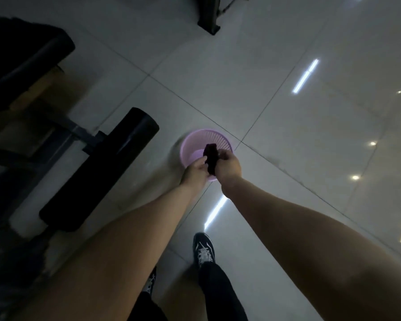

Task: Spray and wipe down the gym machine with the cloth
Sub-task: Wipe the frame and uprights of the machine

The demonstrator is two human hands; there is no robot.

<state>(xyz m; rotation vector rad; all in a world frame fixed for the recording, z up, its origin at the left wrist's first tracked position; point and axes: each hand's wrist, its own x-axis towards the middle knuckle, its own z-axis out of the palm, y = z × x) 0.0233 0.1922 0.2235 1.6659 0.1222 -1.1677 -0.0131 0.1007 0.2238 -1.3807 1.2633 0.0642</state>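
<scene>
A dark cloth is bunched between both hands, held out over a purple slatted basket that stands on the tiled floor. My left hand grips the cloth from the left, and my right hand grips it from the right. The gym machine lies to the left: a black padded roller on a dark frame. No spray bottle is in view.
Another black pad of the machine is at the upper left. The foot of a dark frame stands at the top centre. My feet in black shoes stand on the glossy tiles below my arms.
</scene>
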